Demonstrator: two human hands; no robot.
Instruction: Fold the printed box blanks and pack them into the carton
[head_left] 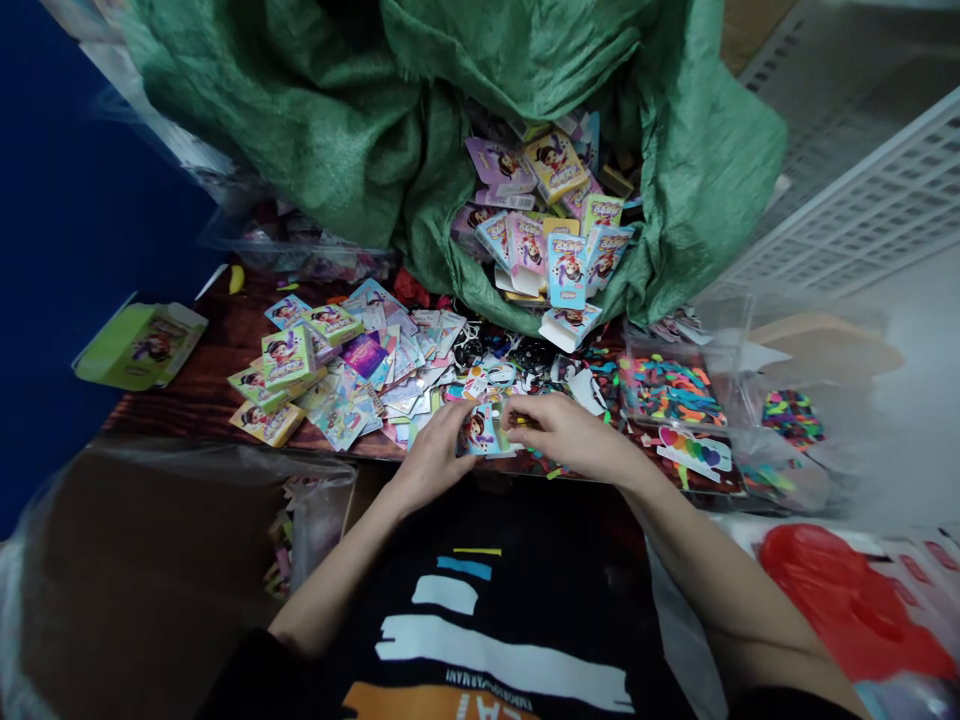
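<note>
My left hand point(433, 456) is closed around a small light blue card box point(478, 432) with a printed cartoon figure, held near the table's front edge. At the box's right end, my right hand point(568, 432) has its fingers curled together. What they pinch is too small to make out; a bit of yellow shows beside them. Just beyond both hands lies a litter of small white, black and bright pieces point(499, 375). To the left of my left hand is a heap of loose printed cards point(401, 350), with several green and yellow card boxes point(287, 358) beside it.
A green woven sack point(300, 110) full of small card boxes point(566, 268) opens at the back. On the right stands a clear tub of colourful strips point(675, 390). A larger green box point(146, 345) sits far left, above a plastic-lined carton point(150, 560).
</note>
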